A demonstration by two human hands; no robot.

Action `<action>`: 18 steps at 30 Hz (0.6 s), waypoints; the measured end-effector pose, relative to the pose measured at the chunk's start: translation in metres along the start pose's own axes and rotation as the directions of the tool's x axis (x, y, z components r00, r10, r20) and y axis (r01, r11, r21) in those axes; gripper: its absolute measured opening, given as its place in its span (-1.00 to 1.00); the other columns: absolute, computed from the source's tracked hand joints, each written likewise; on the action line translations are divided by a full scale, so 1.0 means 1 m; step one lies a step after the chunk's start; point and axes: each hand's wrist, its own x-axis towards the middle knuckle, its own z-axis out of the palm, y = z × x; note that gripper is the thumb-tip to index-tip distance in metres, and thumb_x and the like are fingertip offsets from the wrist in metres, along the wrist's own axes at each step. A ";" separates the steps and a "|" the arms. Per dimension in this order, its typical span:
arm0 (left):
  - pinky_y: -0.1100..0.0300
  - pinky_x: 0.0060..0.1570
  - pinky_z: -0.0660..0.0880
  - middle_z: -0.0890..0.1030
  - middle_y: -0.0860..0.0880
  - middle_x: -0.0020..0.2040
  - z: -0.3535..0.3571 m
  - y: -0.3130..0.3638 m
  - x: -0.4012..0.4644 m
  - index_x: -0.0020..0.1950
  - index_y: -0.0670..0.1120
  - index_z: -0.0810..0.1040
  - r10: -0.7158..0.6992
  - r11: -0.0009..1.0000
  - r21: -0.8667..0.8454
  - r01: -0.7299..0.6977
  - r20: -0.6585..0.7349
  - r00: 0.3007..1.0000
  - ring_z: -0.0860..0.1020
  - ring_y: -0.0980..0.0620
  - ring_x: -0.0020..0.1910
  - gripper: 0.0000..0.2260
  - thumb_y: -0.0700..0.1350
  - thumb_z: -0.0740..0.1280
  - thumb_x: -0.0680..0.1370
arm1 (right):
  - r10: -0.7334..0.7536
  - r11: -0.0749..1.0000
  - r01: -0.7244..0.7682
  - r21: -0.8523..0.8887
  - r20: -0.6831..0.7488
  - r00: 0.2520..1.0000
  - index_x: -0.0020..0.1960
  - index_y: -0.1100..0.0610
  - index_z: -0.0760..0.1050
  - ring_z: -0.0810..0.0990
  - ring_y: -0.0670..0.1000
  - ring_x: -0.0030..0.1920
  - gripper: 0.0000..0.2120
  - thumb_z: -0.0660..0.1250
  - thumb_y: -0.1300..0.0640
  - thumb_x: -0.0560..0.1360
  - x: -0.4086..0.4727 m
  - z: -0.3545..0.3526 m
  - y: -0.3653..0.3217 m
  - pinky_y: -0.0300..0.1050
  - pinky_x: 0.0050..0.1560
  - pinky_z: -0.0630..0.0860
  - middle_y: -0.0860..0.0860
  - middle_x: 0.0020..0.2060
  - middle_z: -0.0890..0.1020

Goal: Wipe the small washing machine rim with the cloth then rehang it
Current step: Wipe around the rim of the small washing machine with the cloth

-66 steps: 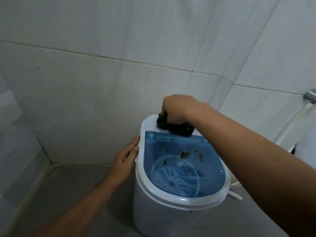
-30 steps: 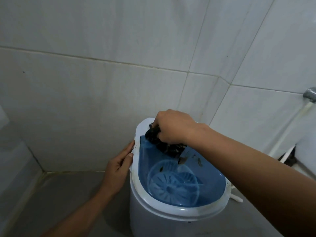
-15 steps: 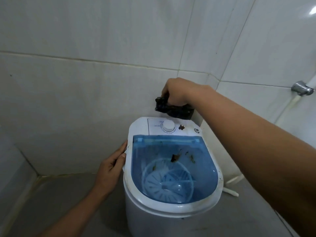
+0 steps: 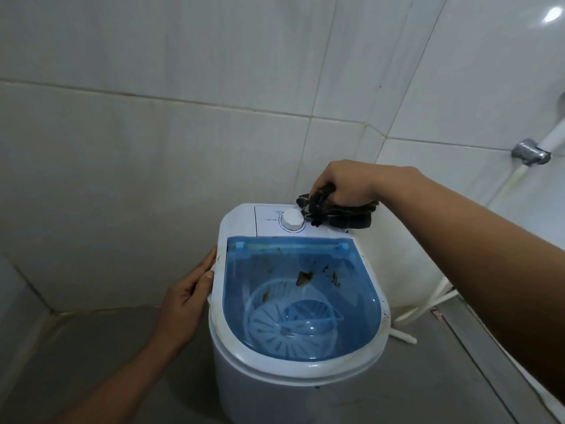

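We are looking down at a small washing machine (image 4: pixel 293 356) that is standing in the lower middle of the frame, on a grey floor (image 4: pixel 91 362) in a corner of white tiled walls (image 4: pixel 153 148). Its white rim (image 4: pixel 305 367) is running around a blue see-through lid (image 4: pixel 305 270), and through the lid we are seeing a round white basket (image 4: pixel 290 319). Some brown bits of dirt (image 4: pixel 304 276) are lying on the lid, a little above its middle.

Our right hand (image 4: pixel 345 185) is reaching in from the right side of the frame, and it is closed tightly around a dark cloth (image 4: pixel 336 214). The cloth is bunched and is hanging out below the fist; it is resting on the white control panel (image 4: pixel 269 221) at the far edge of the machine, just to the right of the white knob (image 4: pixel 292 221) and touching it.

Our left hand (image 4: pixel 189 295) is coming in from the lower left. Its fingers are lying flat and close together against the left side of the rim, and it is not pinching anything.

At the right edge of the frame, a metal fitting (image 4: pixel 530 154) is sitting on the wall, with a white hose (image 4: pixel 428 304) lower down, beside the machine.
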 end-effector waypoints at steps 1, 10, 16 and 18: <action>-0.03 0.40 0.49 0.52 0.45 0.33 0.000 0.000 0.000 0.43 0.27 0.48 0.000 1.000 -0.002 0.000 -0.001 1.000 0.54 0.18 0.40 -0.66 0.05 0.26 0.65 | -0.001 1.000 0.000 -0.028 -0.030 1.000 0.19 -0.13 0.66 0.62 0.05 0.00 -0.54 0.26 0.28 0.45 0.000 0.003 -0.005 0.01 0.06 0.61 -0.06 -0.01 0.70; -0.25 0.37 0.49 0.59 0.24 0.37 0.006 0.002 -0.001 0.33 0.35 0.55 -0.002 1.000 -0.026 0.000 -0.083 0.997 0.58 -0.04 0.39 -0.70 0.05 0.26 0.65 | 0.054 0.997 -0.061 -0.044 -0.139 0.989 0.26 -0.20 0.61 0.62 0.11 0.01 -0.48 0.24 0.22 0.41 -0.029 0.041 0.005 -0.03 -0.03 0.60 -0.01 0.07 0.69; -0.24 0.39 0.47 0.59 0.25 0.36 0.009 0.005 -0.004 0.34 0.29 0.55 -0.001 1.000 -0.014 -0.001 -0.089 0.996 0.57 -0.05 0.40 -0.69 -0.01 0.23 0.66 | 0.064 0.996 -0.077 -0.034 -0.283 0.957 0.28 -0.20 0.59 0.61 0.14 0.01 -0.51 0.24 0.18 0.45 -0.029 0.056 -0.005 -0.10 -0.19 0.44 0.02 0.05 0.67; -0.20 0.42 0.46 0.54 0.45 0.29 0.008 0.008 -0.004 0.35 0.26 0.54 0.007 1.000 -0.001 -0.007 -0.079 0.997 0.55 0.00 0.41 -0.65 0.09 0.21 0.58 | 0.048 0.998 -0.058 -0.032 -0.259 0.965 0.27 -0.22 0.59 0.60 0.13 0.04 -0.49 0.23 0.19 0.43 -0.036 0.060 0.001 -0.09 -0.15 0.48 0.00 0.08 0.66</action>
